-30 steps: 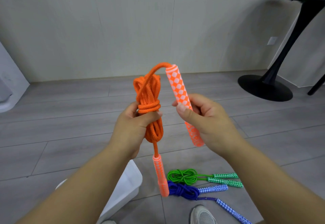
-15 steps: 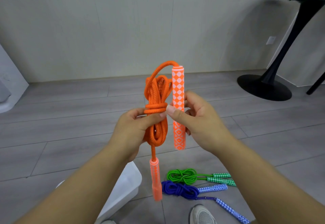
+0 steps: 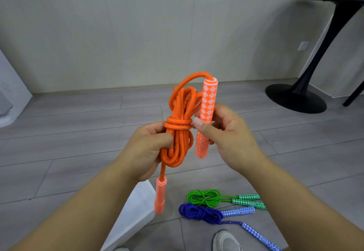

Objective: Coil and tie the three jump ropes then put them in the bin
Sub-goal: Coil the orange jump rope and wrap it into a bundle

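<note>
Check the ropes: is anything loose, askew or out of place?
Nothing damaged. The blue rope lies coiled on the floor, but one blue handle trails away from it, unlike the green rope, whose handles lie together. The orange rope, in the left hand, has its lower handle dangling; the right hand pinches its upper handle.

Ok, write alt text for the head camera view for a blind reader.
A left hand grips a coiled, wrapped orange jump rope while the right hand pinches its upright handle beside the coil; its other handle dangles below. A green rope and a blue rope lie coiled on the grey floor near a white bin.
</note>
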`<state>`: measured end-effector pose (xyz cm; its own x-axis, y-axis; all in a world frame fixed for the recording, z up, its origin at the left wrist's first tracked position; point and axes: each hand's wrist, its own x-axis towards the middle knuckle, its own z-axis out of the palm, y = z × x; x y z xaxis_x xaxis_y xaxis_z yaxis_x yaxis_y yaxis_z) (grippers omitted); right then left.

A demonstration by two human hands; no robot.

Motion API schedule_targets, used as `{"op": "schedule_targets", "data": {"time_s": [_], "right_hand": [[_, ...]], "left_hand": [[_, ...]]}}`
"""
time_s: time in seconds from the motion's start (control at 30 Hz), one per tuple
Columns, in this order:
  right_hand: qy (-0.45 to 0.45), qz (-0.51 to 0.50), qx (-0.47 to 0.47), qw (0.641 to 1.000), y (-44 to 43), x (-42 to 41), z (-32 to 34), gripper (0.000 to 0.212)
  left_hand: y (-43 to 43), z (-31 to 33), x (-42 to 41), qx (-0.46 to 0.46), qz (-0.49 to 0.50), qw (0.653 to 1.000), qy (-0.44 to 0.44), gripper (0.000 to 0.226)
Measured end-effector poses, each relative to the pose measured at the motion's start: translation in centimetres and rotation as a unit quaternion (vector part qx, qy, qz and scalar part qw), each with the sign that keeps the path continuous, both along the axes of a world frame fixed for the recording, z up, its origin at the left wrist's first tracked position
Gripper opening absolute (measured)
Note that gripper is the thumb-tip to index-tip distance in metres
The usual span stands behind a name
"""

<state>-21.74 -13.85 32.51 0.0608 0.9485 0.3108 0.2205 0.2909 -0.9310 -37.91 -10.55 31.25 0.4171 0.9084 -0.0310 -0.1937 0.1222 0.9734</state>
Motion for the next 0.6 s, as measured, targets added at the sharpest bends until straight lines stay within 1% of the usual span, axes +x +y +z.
{"op": "schedule_targets", "data": {"time_s": [0.17,0.33,0.43,0.6], "right_hand": [[0.002,-0.005,0.005,1.000,0.05,0.07,0.24,0.007],[0.005,-0.010,0.011,1.000,0.18,0.45,0.08,0.012],[0.014,-0.008,0.013,1.000,0.21,0.54,0.09,0.011],[0.017,-0.008,0.013,1.000,0.14,0.68,0.20,0.011]], "left_hand": [[-0.02,-0.06,-0.13,0.014,-0.036,0.999,-0.005,0.048],[0.23,-0.32,-0.29,0.042,-0.009,0.999,0.025,0.039],[0.32,-0.42,-0.21,0.049,0.009,0.998,0.031,0.037],[0.25,-0.29,0.13,0.033,0.016,0.999,0.034,0.038]]}}
